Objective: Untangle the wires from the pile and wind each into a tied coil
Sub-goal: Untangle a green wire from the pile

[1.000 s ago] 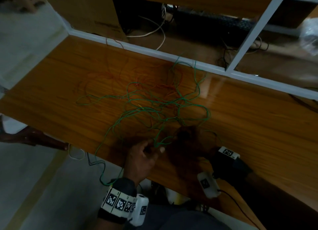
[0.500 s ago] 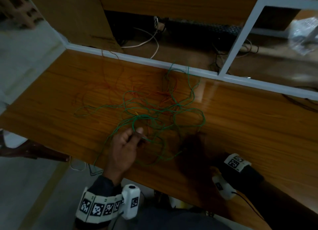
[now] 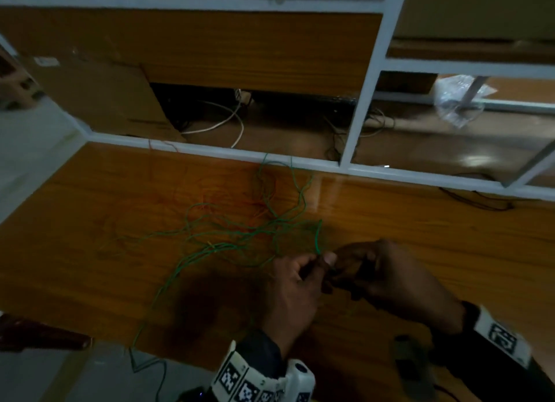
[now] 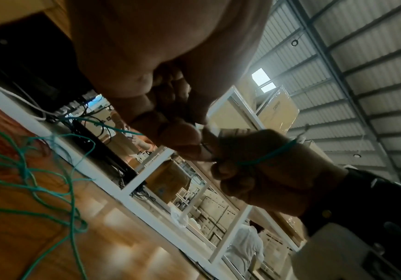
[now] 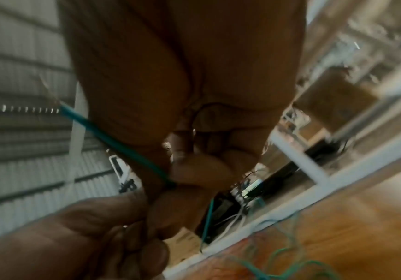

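A tangle of green wire (image 3: pixel 240 236) lies on the wooden table (image 3: pixel 450 236), mixed with thin red and orange wires (image 3: pixel 258 209). My left hand (image 3: pixel 318 265) and right hand (image 3: pixel 339 269) meet just right of the pile, above the table. Both pinch one green strand, which rises from the fingers and arcs back into the tangle. In the right wrist view the green wire (image 5: pixel 113 142) crosses my right hand (image 5: pixel 194 170), and its stripped end sticks out to the left. In the left wrist view the strand (image 4: pixel 266 157) runs over my right hand (image 4: pixel 266 170) below my left hand (image 4: pixel 182 142).
A white frame rail (image 3: pixel 210 152) borders the table's far edge, with a white cable (image 3: pixel 222 122) and dark cables behind it. One green strand hangs off the near edge (image 3: pixel 144 335). A black cable (image 3: pixel 480 203) lies at the far right. A clear plastic bag (image 3: pixel 456 101) sits beyond.
My left hand has moved right from the left part of the pile to meet the right hand. The right hand has risen off the table, and both now hold one green strand.
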Motion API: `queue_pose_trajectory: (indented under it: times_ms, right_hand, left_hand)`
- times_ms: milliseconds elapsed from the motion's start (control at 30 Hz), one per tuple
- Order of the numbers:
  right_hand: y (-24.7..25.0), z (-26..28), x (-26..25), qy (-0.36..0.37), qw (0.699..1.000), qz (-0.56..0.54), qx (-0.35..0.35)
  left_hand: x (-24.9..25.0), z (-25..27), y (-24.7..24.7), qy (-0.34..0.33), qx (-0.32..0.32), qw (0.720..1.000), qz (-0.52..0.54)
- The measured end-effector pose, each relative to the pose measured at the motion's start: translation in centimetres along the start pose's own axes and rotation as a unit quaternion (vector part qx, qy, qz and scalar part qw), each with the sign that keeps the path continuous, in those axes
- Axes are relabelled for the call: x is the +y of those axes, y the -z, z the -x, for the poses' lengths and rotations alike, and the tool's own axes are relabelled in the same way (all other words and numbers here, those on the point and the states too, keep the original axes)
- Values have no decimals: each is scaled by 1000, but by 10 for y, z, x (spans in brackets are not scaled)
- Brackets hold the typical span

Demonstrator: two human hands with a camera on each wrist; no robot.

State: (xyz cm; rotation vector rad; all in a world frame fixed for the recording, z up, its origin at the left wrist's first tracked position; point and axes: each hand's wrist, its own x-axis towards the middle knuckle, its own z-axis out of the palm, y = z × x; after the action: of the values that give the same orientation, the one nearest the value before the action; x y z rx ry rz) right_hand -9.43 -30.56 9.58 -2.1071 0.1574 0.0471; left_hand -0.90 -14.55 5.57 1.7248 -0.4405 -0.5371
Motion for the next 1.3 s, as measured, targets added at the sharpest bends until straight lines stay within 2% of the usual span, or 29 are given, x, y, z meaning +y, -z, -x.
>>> queue_pose_trajectory:
  times_ms: [67,133,167,233,300,333,400,433,467,533,567,600,700,800,867,933,967,1033,1100,1167,1233,1300]
  right_hand:
    - [5,15,16,-24,999,2,21]
    - [9,30,29,-35,997,-26,60]
    - [11,36,33,-33,996,-33,72]
    - [18,44,41,-27,996,-37,76]
    - [24,50,44,-24,997,-45,64]
    - [27,52,46,-21,997,-50,58]
    - [32,59,49,-7,997,-50,61]
    - [36,64,51,-2,996,-51,67]
    - [42,70,55,-2,995,-49,83]
    - [61,84,73,-18,988,-22,151]
    - [72,92,85,-37,982,-2,186]
    - [82,99,99,-61,976,17,209]
    - [102,114,140,-117,961,68,243]
    - [112,122,162,-192,931,123,286]
    - [109,124,160,-246,926,146,247]
    - [97,122,147,-275,912,259,160]
    - [91,121,141,-266,897,326,135]
    - [82,114,118,-192,908,336,160]
    - [76,99,89,-126,931,290,181]
    - [64,81,72,-81,949,260,160]
    - [54,68,70,-32,955,253,152]
    - [55,66,74,-13,956,244,160]
  left_hand:
    - [-5,-2,-6,17,-24,1000,1]
    - [-12,-6,-3,17,-1,1000,-11]
    - [-15,-9,0,-5,15,999,-37]
    - [-15,-18,6,-121,-11,982,-144]
    - [-9,-32,3,-265,-94,926,-254]
    - [-3,-41,-3,-312,-143,898,-275]
    - [4,-56,-15,-350,-224,876,-244]
    - [4,-59,-18,-342,-244,882,-215]
    - [6,-61,-19,-302,-262,899,-178]
    - [9,-65,-15,-153,-307,932,-113]
    - [9,-66,-13,-91,-324,936,-105]
    - [7,-68,-12,-62,-328,933,-136]
    - [1,-69,-14,-72,-295,895,-326]
    - [-1,-65,-15,-91,-227,904,-350]
    - [5,-62,-19,-111,-209,897,-374]
    - [12,-57,-34,-137,-218,869,-422]
    - [15,-53,-45,-155,-225,853,-444]
    - [17,-49,-68,-195,-227,837,-459]
    - [19,-47,-85,-207,-222,851,-429]
    - [22,-47,-95,-215,-218,870,-386]
    - [26,-48,-98,-219,-216,885,-349]
    - [30,-50,-94,-198,-223,899,-320]
